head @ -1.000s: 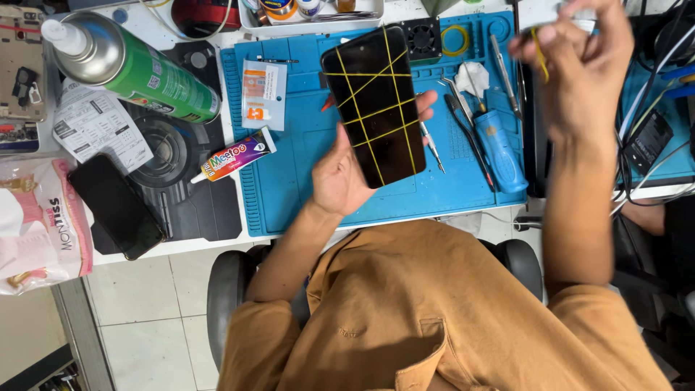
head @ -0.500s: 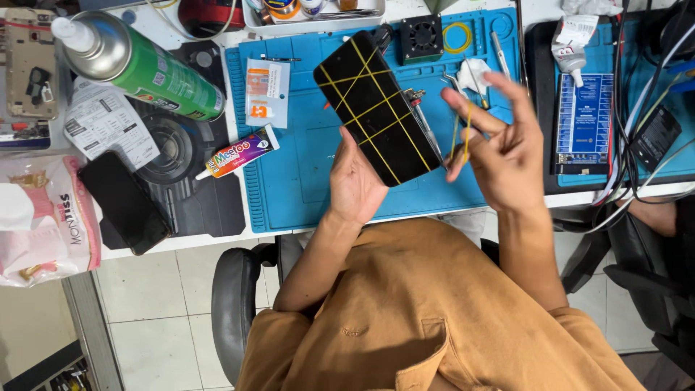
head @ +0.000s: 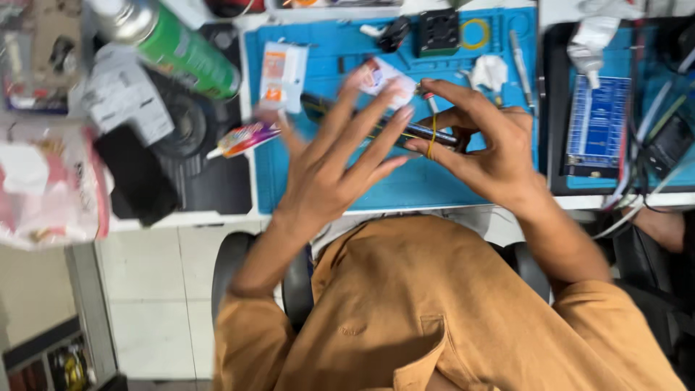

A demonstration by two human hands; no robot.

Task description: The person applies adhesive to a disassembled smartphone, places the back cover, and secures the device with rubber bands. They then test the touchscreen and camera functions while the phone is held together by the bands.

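Observation:
A black phone (head: 434,133) bound with yellow rubber bands is seen edge-on above the blue work mat (head: 347,190). My right hand (head: 481,148) grips its right end, and a yellow band crosses the fingertips. My left hand (head: 337,156) is raised in front of the phone's left part with fingers spread wide and blurred; whether it touches the phone is unclear. Both arms wear orange sleeves.
On the mat lie a white packet (head: 282,76), a glue tube (head: 242,139), a black square part (head: 438,32) and a yellow ring (head: 474,32). A green spray can (head: 181,45) and dark slab (head: 137,174) are left. A second mat (head: 597,116), white tube (head: 594,36) and cables (head: 648,156) are right.
The phone went from lying flat on my left palm to edge-on in my right hand. My right hand came in from the right with a yellow band. My left hand let go and spread its fingers.

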